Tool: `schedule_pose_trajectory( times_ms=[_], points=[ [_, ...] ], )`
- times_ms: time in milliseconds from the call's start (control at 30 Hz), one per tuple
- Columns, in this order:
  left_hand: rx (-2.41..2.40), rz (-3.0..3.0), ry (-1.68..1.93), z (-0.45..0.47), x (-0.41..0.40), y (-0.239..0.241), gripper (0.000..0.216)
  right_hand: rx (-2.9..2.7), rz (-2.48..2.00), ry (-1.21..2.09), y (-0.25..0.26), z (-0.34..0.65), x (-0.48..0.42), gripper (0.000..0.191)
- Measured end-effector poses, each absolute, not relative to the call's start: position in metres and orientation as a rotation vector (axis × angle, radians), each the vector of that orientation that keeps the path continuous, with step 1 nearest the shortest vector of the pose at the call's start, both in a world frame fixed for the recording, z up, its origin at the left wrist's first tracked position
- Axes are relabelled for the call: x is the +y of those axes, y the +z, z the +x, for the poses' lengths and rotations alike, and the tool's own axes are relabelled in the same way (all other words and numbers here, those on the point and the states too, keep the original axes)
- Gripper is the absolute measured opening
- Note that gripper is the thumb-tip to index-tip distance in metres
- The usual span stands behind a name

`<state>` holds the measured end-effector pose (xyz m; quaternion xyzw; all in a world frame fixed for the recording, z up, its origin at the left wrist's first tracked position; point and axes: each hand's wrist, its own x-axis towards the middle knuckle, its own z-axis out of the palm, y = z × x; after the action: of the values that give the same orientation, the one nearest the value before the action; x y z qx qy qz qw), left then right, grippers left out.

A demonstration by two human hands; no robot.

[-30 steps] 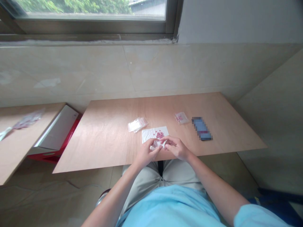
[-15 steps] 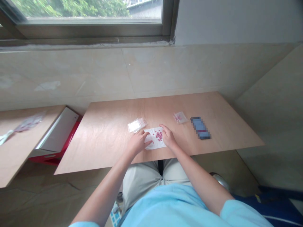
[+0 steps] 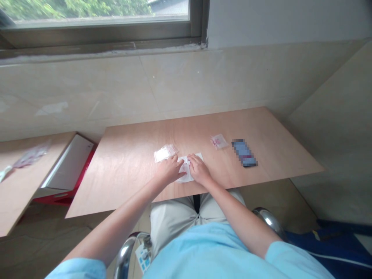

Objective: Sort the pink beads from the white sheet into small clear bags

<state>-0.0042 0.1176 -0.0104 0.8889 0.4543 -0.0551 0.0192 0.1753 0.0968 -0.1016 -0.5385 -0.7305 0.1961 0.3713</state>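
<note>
A white sheet (image 3: 198, 155), perhaps paper or cloth, lies on the tabletop between my hands. My left hand (image 3: 170, 170) rests at its left edge, thumb and fingers apart, holding nothing I can see. Across its right part lies my right hand (image 3: 200, 169), fingers stretched flat and close together. A few small pink-red beads (image 3: 189, 161) show by the right fingertips; the hand hides most of the others. Touching or nearly touching my left fingers is a stack of small clear plastic bags (image 3: 164, 153).
A small clear bag with pink beads (image 3: 219, 142) lies farther back, beside a blurred-out phone (image 3: 244, 153). The wooden table (image 3: 124, 170) meets the tiled wall. Left of it, a second table (image 3: 17, 197) carries another plastic bag (image 3: 31, 155). Chair arms (image 3: 270, 221) flank my legs.
My right hand has moved left over the sheet, covering beads that lay in plain view, and its fingers are closer together. My left hand stays by the left edge. The camera view has shifted slightly.
</note>
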Motion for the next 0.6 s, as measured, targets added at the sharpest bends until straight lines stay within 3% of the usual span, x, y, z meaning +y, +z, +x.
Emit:
schedule_pose_trajectory(
  times_ms=[600],
  points=[
    [1.390, 2.823, -0.279, -0.0014, 0.1222, -0.0065, 0.050, -2.052, -1.417, 0.440, -0.0966, 0.1719, 0.0889, 0.056]
  ],
)
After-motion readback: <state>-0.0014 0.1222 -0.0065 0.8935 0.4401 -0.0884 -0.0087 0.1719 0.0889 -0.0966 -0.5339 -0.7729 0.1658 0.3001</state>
